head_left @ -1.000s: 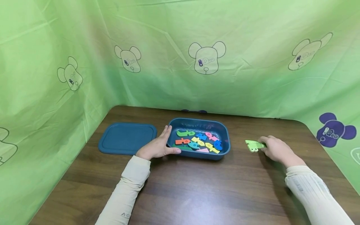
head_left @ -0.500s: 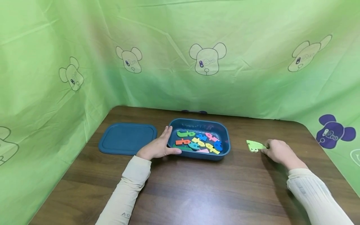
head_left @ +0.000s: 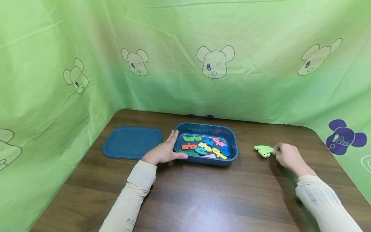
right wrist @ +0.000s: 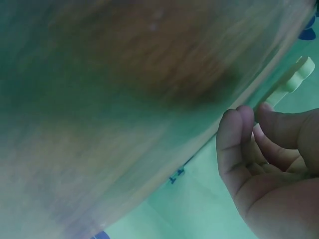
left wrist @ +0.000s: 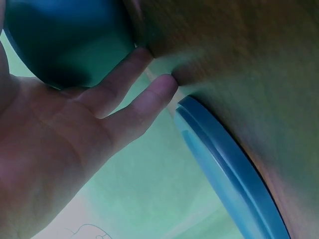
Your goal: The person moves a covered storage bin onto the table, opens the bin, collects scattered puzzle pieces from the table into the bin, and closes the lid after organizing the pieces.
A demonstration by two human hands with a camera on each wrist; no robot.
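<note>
My right hand point(head_left: 289, 158) pinches one end of a light-green flat toy piece point(head_left: 264, 150) over the table, right of the box; two small round marks show on it. In the right wrist view, thumb and fingertips meet on this piece point(right wrist: 294, 79), the other fingers curled in. My left hand point(head_left: 163, 150) rests on the left end of a dark-blue box point(head_left: 207, 161), thumb spread along its front rim. Its visible fingers look straight in the left wrist view. Inside the box lie several colourful notched pieces, among them an orange one point(head_left: 188, 146) and a yellow one point(head_left: 219, 153).
A dark-blue lid point(head_left: 131, 141) lies flat on the table, left of the box and close to my left hand. The brown wooden table point(head_left: 200, 196) reaches back to a green curtain point(head_left: 174, 93) printed with bear heads, which also hangs along the sides.
The light-green piece has turned and tilted between my right fingers, which have shifted slightly right. My left hand stays against the box, and the pieces inside lie as before.
</note>
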